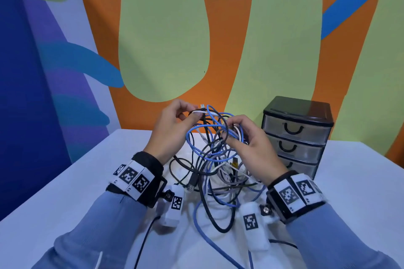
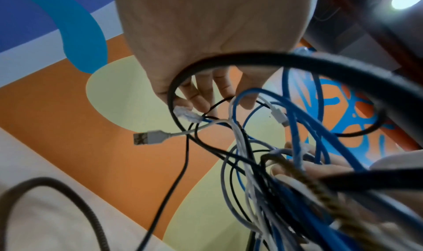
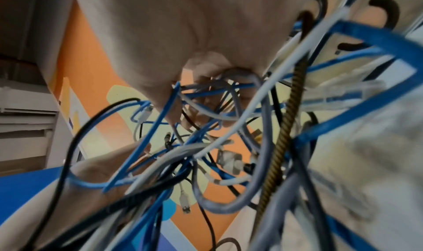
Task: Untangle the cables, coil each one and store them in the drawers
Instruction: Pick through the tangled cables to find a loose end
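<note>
A tangle of blue, black, white and grey cables (image 1: 209, 159) hangs lifted above the white table (image 1: 65, 181), its lower loops trailing on the surface. My left hand (image 1: 192, 114) is up at the tangle's top left and pinches a white cable end (image 1: 197, 112). In the left wrist view its fingers (image 2: 201, 94) curl by a clear plug (image 2: 186, 115), and a white USB plug (image 2: 148, 137) dangles free. My right hand (image 1: 227, 135) grips several strands at the tangle's right; its fingers (image 3: 203, 92) curl round grey and blue cables (image 3: 228, 90).
A small black-framed drawer unit (image 1: 295, 135) with three translucent closed drawers stands at the back right, just behind my right hand. A painted wall rises behind the table. A loose black cable (image 1: 144, 242) runs off the table's near edge.
</note>
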Action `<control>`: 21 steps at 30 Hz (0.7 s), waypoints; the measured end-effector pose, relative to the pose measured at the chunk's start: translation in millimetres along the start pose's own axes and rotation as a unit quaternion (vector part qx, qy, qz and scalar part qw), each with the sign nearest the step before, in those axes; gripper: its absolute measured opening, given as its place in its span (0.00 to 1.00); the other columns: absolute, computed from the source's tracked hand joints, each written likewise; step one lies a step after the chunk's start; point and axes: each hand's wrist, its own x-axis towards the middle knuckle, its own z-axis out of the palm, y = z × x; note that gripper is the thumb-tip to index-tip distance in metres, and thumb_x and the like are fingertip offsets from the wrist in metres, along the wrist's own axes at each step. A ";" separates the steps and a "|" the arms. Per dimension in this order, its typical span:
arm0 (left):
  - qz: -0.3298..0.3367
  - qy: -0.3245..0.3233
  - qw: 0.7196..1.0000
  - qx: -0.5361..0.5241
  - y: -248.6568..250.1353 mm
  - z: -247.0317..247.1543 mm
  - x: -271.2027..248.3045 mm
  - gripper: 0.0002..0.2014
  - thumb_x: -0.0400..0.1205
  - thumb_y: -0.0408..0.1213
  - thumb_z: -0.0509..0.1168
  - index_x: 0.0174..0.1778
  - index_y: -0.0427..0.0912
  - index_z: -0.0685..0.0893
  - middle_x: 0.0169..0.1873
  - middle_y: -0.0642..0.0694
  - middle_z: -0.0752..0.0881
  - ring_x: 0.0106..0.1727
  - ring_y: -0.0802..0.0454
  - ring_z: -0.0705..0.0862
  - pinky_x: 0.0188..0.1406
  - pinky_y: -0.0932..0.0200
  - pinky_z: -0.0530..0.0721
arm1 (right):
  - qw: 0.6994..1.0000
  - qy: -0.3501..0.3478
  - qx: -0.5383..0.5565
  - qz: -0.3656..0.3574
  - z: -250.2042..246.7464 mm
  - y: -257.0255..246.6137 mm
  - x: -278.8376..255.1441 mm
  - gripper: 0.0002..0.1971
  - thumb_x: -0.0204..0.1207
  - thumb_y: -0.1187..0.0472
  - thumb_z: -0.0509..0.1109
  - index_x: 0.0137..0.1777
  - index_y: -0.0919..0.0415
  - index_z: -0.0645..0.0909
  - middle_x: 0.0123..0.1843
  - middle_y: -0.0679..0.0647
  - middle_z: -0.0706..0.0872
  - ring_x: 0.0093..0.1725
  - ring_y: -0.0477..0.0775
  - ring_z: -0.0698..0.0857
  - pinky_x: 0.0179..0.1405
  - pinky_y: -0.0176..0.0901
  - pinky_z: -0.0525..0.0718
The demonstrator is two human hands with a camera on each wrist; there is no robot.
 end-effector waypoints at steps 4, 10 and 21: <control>-0.021 -0.069 0.997 -0.007 7.8 0.1 -1.9 0.15 0.88 0.34 0.72 0.70 0.51 0.83 0.52 0.46 0.95 0.60 0.42 0.91 0.70 0.43 0.85 | 0.999 -0.015 0.030 -0.003 0.2 -2.4 -1.0 0.19 0.86 0.74 0.66 0.53 0.44 0.80 0.56 0.59 0.90 0.63 0.65 0.87 0.75 0.69 0.78; -0.032 -0.084 0.996 0.020 14.3 -3.5 -5.5 0.12 0.86 0.34 0.76 0.64 0.47 0.91 0.45 0.39 0.95 0.46 0.52 0.91 0.53 0.60 0.83 | 0.998 0.061 0.012 0.029 0.5 0.4 -0.6 0.21 0.82 0.62 0.78 0.54 0.42 0.67 0.57 0.52 0.93 0.58 0.67 0.90 0.65 0.77 0.82; 0.009 0.041 0.999 -0.008 8.7 0.6 -3.5 0.09 0.87 0.38 0.74 0.62 0.50 0.87 0.32 0.49 0.88 0.39 0.52 0.87 0.47 0.53 0.83 | 0.981 0.092 -0.144 -0.087 1.9 -14.0 -2.9 0.12 0.77 0.64 0.80 0.48 0.43 0.85 0.60 0.43 0.76 0.69 0.45 0.79 0.67 0.59 0.85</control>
